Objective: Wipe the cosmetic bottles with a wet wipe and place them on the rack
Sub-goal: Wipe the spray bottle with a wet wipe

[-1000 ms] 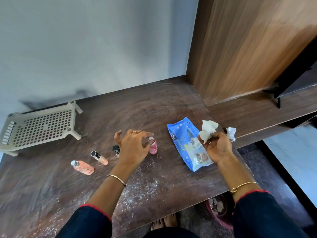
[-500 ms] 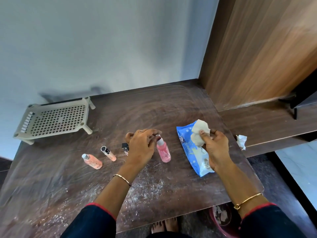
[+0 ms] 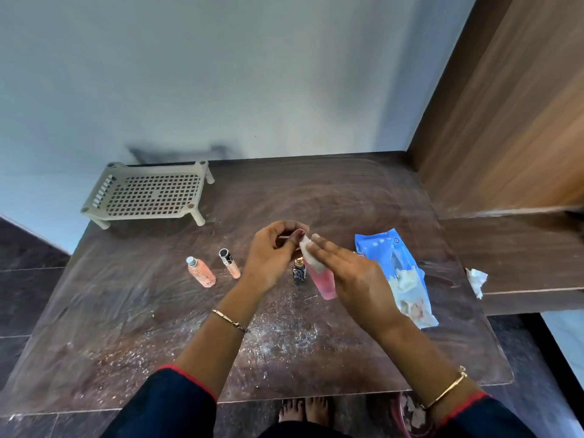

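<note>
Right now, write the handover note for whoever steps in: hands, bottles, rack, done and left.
Left hand grips the pink bottle by its top, lifted above the table.
Right hand presses a wet wipe against it; wiping is under way.
Peach bottle, slim tube and small dark bottle wait on the table.
Rack holds nothing; wipe pack lies to the right.
Left: finish this bottle, rack it, then the other three.

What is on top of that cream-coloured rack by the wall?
Nothing: the rack shows only its bare perforated top. The bottles are not yet on it. Whatever lies under it is mostly hidden.
</note>
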A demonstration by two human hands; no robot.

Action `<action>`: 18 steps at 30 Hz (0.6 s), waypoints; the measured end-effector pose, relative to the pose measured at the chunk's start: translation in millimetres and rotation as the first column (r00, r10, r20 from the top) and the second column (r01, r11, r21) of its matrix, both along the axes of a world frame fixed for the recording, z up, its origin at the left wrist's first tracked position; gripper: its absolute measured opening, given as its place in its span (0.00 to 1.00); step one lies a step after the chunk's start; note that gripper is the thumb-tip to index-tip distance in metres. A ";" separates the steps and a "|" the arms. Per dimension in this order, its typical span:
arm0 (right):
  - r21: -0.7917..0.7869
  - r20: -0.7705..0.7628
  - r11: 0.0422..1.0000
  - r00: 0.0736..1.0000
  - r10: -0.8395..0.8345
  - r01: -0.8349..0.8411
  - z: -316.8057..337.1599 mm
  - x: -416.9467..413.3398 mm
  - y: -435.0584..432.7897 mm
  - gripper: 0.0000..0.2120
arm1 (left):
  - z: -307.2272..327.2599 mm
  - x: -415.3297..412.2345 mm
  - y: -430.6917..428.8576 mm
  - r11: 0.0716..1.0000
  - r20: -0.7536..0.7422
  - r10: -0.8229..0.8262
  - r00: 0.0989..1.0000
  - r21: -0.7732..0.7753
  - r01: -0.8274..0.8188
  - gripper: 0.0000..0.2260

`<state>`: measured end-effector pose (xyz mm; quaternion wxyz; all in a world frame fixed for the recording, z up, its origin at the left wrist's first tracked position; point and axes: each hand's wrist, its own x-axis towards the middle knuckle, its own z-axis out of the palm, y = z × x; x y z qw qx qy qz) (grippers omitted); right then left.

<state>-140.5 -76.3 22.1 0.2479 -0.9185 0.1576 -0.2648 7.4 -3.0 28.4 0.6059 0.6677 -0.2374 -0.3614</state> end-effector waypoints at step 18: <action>-0.253 -0.182 0.963 0.982 0.050 -0.096 -10.4 -38.1 40.8 0.28 | 8.4 30.5 33.0 0.988 -0.200 0.097 0.975 -0.099 -0.118 0.05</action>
